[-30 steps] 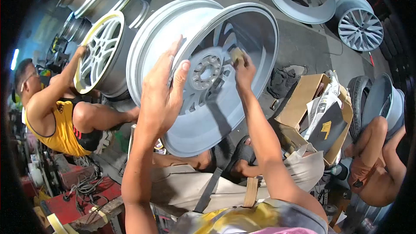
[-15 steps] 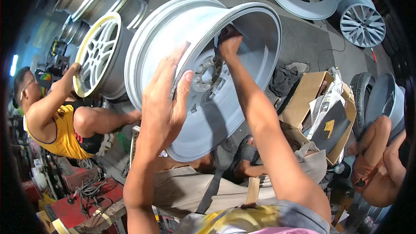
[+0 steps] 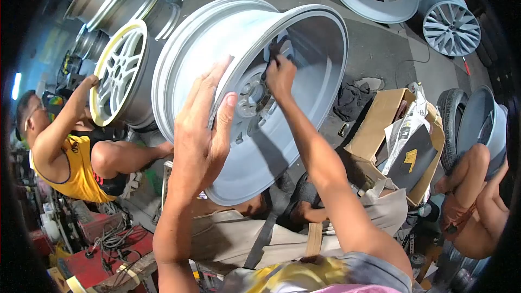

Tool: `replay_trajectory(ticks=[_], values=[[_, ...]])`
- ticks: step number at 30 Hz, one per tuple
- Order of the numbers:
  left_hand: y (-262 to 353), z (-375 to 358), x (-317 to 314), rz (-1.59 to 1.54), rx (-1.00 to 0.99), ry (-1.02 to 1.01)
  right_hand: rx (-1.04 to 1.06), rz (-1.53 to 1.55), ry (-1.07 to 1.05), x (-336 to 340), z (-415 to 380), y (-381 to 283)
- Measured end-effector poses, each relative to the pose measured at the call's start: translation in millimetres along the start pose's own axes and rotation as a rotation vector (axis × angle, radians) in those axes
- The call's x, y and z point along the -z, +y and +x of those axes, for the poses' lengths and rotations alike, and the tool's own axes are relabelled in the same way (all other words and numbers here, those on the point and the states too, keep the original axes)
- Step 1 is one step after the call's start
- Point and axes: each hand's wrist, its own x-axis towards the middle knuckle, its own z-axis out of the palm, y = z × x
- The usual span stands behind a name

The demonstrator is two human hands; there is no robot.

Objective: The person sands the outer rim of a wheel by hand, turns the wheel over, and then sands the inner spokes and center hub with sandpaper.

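Note:
A large grey alloy wheel rim stands tilted in front of me, its hollow inner side facing me. My left hand grips its near lip, with the thumb over the edge and the fingers along the outside of the barrel. Inside the hollow, my right hand is closed, its fingertips against the back of the spokes near the hub. Something small and dark shows at those fingertips; its kind cannot be made out.
At left, a person in a yellow tank top handles a yellow-edged wheel. A cardboard box holding newspaper is at right, near another person's bent legs. More wheels lie behind. Cables rest on a red surface at lower left.
My right hand has moved down and slightly left inside the wheel rim, from the upper barrel side towards the hub. My left hand keeps its hold on the lip.

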Motion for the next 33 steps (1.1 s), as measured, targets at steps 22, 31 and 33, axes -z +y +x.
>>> replay_trajectory(ticks=[22,31,33], values=[[-15.7,2.1,12.1,-0.015,0.164,0.025,-0.582,1.118,-0.387,105.8,-57.5,-32.4],[-29.2,-2.7,17.8,-0.015,0.157,0.048,-0.471,0.822,-0.329,98.0,-75.5,-43.9],[-31.6,-4.9,18.1,-0.049,0.165,0.053,-0.54,0.821,-0.325,95.3,-81.2,-44.0]])
